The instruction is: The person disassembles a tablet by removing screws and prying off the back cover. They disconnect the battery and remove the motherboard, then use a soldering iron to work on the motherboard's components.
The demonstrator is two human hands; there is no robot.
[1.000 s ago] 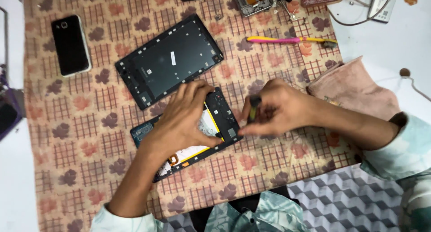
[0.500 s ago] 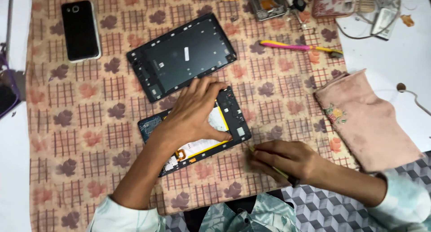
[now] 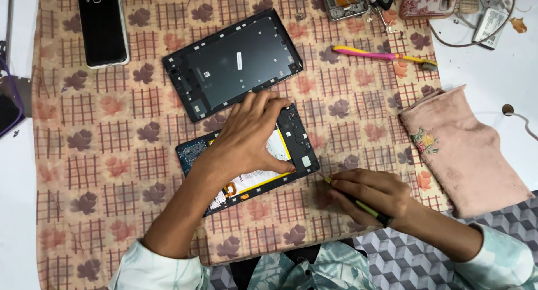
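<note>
right hand (image 3: 370,197) grip clamped on thin green-tipped tool (image 3: 358,203), tip aimed far-left at opened tablet (image 3: 297,138) near-right corner, just apart | left hand (image 3: 246,138) fingers spread, pressing tablet flat; long axis near-left to far-right | back cover (image 3: 232,63) beyond

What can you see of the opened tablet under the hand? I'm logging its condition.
The opened tablet lies flat and tilted on the patterned cloth, back cover off. Inside show a dark frame, a blue circuit board at its left end, a white battery area and yellow edging. The left hand presses on its middle; the right hand rests beside its lower right corner, apart.
</note>
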